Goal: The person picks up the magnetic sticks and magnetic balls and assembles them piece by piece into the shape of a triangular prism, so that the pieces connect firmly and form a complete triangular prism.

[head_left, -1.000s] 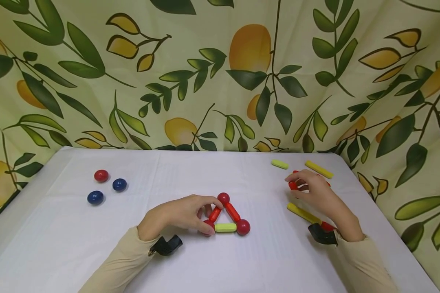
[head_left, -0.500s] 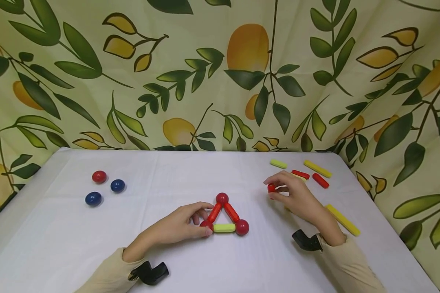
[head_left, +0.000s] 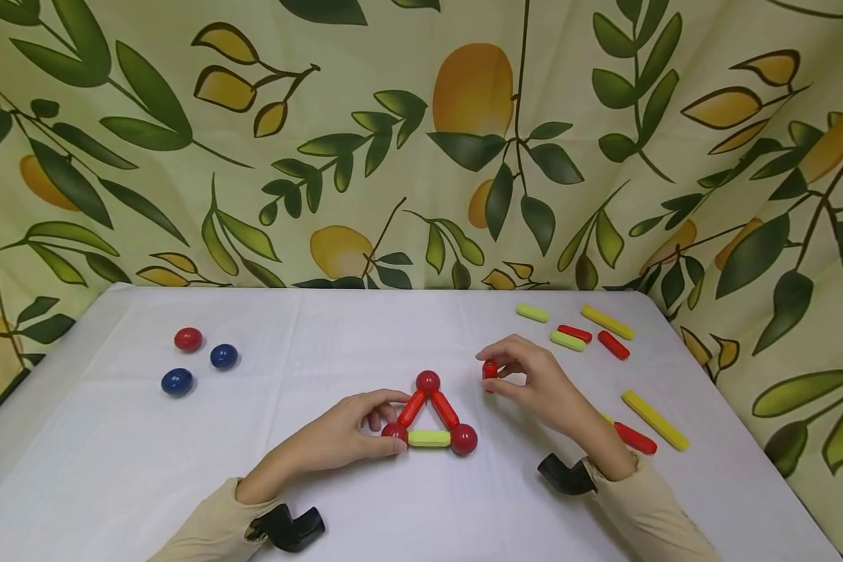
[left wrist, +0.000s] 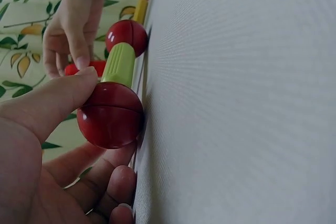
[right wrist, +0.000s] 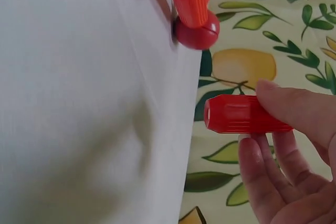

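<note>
In the head view, a flat triangle lies mid-table, built of red balls joined by two red rods [head_left: 444, 409] and a lime-green rod [head_left: 428, 439]. My left hand [head_left: 344, 431] holds its near left corner ball [left wrist: 111, 116], thumb on one side and fingers curled on the other. To the right of the triangle, my right hand [head_left: 537, 386] pinches a loose short red rod [right wrist: 233, 115] between thumb and fingertips, one end sticking out. The rod is held above the cloth, apart from the top ball [head_left: 428, 381] and the right ball [head_left: 464, 439].
A red ball [head_left: 188, 339] and two blue balls [head_left: 223, 357] lie at the left. Several loose rods are spread at the right, among them a long yellow rod [head_left: 655, 420], a red rod [head_left: 613, 344] and a lime rod [head_left: 531, 313]. A leaf-patterned curtain [head_left: 393, 156] hangs behind the table.
My right hand has come left from the scattered rods with the red rod, toward the triangle. The left hand has stayed at the corner ball, its fingers shifting slightly back from the side rod.
</note>
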`<state>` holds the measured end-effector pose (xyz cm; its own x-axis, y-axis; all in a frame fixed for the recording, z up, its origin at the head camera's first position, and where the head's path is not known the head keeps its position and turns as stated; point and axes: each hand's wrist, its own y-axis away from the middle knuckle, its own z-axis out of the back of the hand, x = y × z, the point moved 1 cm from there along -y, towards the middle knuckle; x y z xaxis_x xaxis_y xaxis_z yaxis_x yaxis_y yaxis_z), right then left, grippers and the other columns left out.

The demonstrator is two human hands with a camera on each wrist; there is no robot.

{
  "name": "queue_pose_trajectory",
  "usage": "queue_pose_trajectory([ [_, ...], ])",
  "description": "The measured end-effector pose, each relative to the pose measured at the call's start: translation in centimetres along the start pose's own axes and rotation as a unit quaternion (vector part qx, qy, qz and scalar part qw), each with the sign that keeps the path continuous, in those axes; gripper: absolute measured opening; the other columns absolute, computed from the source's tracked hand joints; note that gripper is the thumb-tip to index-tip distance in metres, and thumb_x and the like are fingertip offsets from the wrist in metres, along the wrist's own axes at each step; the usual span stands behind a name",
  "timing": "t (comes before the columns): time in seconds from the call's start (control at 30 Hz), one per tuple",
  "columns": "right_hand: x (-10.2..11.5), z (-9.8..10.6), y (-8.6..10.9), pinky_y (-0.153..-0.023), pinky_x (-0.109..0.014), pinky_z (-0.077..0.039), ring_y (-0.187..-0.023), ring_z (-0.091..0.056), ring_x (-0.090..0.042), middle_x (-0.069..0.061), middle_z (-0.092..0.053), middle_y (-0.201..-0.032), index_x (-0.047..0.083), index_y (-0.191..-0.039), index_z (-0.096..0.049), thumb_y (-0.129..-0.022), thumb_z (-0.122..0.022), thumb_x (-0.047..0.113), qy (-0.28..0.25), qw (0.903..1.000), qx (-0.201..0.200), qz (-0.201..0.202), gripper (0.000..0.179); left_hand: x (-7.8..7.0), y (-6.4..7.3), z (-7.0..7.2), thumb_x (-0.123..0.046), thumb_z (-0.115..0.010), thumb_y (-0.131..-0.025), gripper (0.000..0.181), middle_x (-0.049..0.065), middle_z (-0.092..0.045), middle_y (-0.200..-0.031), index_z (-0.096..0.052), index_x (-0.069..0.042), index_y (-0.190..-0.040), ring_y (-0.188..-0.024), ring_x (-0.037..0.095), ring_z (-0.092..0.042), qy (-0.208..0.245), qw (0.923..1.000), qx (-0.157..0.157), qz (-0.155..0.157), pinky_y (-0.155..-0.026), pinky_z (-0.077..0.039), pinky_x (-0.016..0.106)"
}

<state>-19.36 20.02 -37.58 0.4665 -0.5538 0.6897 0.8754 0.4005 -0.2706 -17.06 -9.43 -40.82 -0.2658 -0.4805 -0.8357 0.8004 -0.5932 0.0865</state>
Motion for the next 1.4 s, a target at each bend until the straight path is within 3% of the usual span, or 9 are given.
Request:
queue_pose_trajectory([
  [0.3,-0.8,-1.9,0.0,-0.084,-0.032,-0.058,-0.087,-0.068,-0.015,-0.006,-0.066,-0.099,0.001,-0.111,-0.066,-0.079,-0.080,0.000,-0.005,0.9990,0.039,-0.022,0.035,0.2,0.0,0.0,-0.033,-0.075,-0.087,0.052,-0.005,-0.060,-0.100,-0.058,-0.018,-0.134,-0.090,0.012,-0.051,0.004,1.0000,0.001,0.001,-0.075,-0.042,0.021],
  [0.6,-0.9,-2.0,0.0,-0.080,-0.025,-0.057,-0.084,-0.067,-0.012,-0.001,-0.072,-0.094,0.004,-0.108,-0.071,-0.081,-0.081,0.012,0.021,0.9948,0.077,-0.064,0.030,0.1,-0.1,0.0,-0.033,-0.076,-0.087,0.053,-0.004,-0.059,-0.100,-0.058,-0.017,-0.134,-0.090,0.014,-0.050,0.003,1.0000,0.002,0.001,-0.075,-0.042,0.022],
  [0.8,-0.1,-2.4,-0.6,-0.082,-0.026,-0.057,-0.089,-0.069,-0.012,0.001,-0.073,-0.098,0.007,-0.113,-0.070,-0.085,-0.078,0.015,0.008,0.9954,0.068,-0.067,0.030,0.0,-0.2,0.0,-0.032,-0.076,-0.086,0.053,-0.003,-0.059,-0.100,-0.059,-0.017,-0.134,-0.091,0.014,-0.050,0.004,1.0000,0.004,0.006,-0.074,-0.042,0.022],
  [1.17,1.8,-3.1,-2.4,-0.085,-0.032,-0.058,-0.096,-0.072,-0.019,-0.006,-0.071,-0.108,0.003,-0.118,-0.068,-0.084,-0.078,0.011,-0.033,0.9983,0.031,-0.036,0.036,0.0,-0.1,0.0,-0.033,-0.075,-0.086,0.055,-0.004,-0.060,-0.100,-0.058,-0.015,-0.136,-0.090,0.014,-0.050,0.002,1.0000,0.007,0.002,-0.073,-0.042,0.022],
  [1.4,1.9,-3.7,-3.3,-0.086,-0.031,-0.058,-0.096,-0.072,-0.019,-0.007,-0.072,-0.108,0.001,-0.117,-0.068,-0.085,-0.077,0.009,-0.051,0.9981,0.032,-0.016,0.035,0.0,-0.2,0.1,-0.032,-0.075,-0.087,0.055,-0.004,-0.060,-0.099,-0.057,-0.015,-0.136,-0.091,0.015,-0.050,0.001,1.0000,0.008,0.003,-0.073,-0.042,0.023],
])
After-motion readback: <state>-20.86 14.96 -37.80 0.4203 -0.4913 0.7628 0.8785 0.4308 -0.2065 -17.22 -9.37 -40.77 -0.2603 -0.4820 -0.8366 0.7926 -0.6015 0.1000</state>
